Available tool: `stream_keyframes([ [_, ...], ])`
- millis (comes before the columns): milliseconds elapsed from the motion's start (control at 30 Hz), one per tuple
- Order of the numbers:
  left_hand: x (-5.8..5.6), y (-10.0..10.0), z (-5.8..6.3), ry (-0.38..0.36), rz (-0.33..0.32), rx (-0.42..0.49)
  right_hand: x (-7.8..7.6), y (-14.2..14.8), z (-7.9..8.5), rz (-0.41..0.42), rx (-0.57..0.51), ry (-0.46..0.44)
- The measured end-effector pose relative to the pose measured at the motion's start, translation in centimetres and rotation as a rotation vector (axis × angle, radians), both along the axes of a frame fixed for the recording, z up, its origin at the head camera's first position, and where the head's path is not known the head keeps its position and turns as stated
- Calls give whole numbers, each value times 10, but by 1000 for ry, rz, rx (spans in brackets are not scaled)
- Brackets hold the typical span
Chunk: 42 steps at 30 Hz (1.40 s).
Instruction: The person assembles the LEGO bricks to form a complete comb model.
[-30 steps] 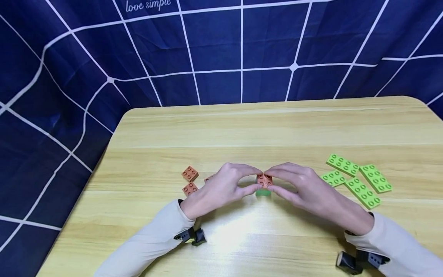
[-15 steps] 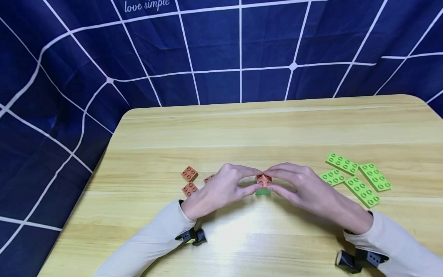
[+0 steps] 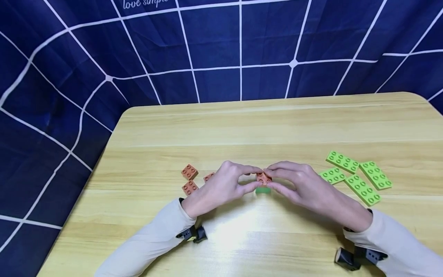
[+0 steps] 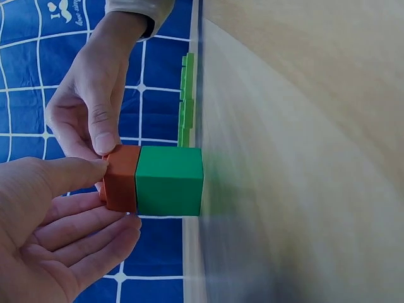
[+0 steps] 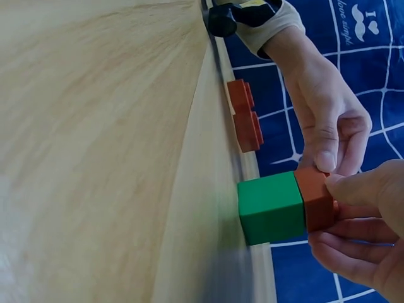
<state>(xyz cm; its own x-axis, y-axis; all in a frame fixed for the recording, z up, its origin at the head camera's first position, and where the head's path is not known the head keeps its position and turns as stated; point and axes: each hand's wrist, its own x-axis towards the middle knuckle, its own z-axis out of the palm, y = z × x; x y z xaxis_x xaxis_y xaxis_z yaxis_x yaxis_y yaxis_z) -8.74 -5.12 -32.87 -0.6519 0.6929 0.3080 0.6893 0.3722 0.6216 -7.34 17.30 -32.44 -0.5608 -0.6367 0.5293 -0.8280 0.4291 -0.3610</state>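
Observation:
At the middle of the table, a reddish-brown toy brick (image 3: 264,178) with studs sits on top of a taller green block (image 3: 263,190). My left hand (image 3: 225,186) pinches the brown brick from the left, between thumb and fingers. From the right, my right hand (image 3: 308,188) pinches the same brick, its fingertips almost meeting those of the left. Both wrist views show the brown brick (image 4: 122,178) flush against the green block (image 5: 273,208), which stands on the tabletop.
Several loose brown bricks (image 3: 189,172) lie to the left, one partly hidden behind my left hand. Several flat light-green bricks (image 3: 362,190) lie on the right. The wooden table (image 3: 242,127) ends at a blue curtain (image 3: 214,42) with white lines.
Both hands stay on the brown brick with almost no movement. The head view has shifted very slightly.

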Motion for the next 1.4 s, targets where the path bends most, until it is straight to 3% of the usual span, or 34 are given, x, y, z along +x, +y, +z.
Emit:
stream_keyframes([
  [300,-1,1,0,-30,8,-1,-2,2,-7,26,-78,-34],
  [667,1,1,0,-47,15,-11,2,11,-8,-22,-64,-1],
  [1000,1,0,2,-63,39,-11,-2,71,6,-297,4,90],
  [1200,2,-1,1,-66,44,-27,2,111,2,-412,81,154],
  [1400,2,-1,2,-60,36,-29,14,141,-6,-567,159,125],
])
